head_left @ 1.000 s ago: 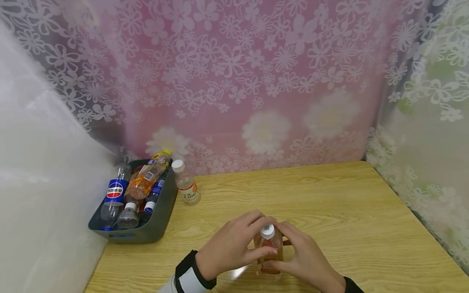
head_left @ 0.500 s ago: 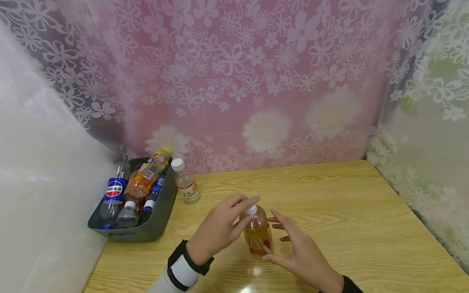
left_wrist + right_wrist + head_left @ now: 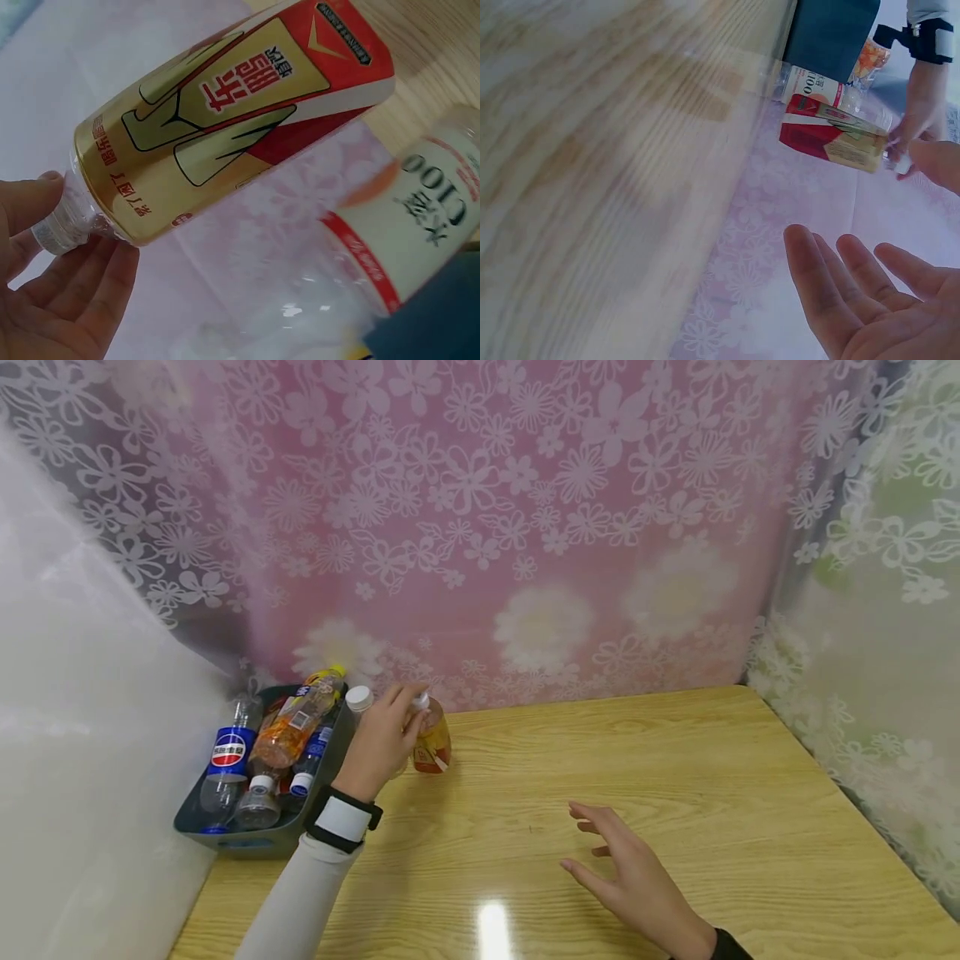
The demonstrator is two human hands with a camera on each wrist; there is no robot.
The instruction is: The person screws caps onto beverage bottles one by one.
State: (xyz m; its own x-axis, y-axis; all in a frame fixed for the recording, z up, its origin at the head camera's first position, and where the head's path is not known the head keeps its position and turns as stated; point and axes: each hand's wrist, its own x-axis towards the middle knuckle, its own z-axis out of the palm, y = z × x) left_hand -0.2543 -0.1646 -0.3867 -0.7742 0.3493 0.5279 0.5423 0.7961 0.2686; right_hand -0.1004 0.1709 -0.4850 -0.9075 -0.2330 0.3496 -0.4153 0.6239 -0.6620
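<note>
My left hand point(image 3: 380, 739) pinches the neck of a gold-and-red labelled drink bottle point(image 3: 225, 105), just under its white cap point(image 3: 422, 701). The bottle is upright near the back of the table. Right beside it stands a clear C100 bottle point(image 3: 397, 225) with a white cap; in the head view my left hand covers most of its body. Over the front right of the table my right hand point(image 3: 636, 881) is held with fingers apart and nothing in it. Its palm and relaxed fingers point(image 3: 821, 285) show in the right wrist view.
A dark grey-green bin point(image 3: 281, 842) full of bottles stands at the left, including a blue-labelled Pepsi bottle point(image 3: 230, 752) and an orange-labelled bottle point(image 3: 288, 731) with a yellow cap. A pink flowered curtain point(image 3: 480, 568) hangs behind the wooden table point(image 3: 675, 760).
My left hand has carried the gold-and-red bottle from the front middle to the back left, beside the C100 bottle. My right hand has let go of it and drawn slightly right.
</note>
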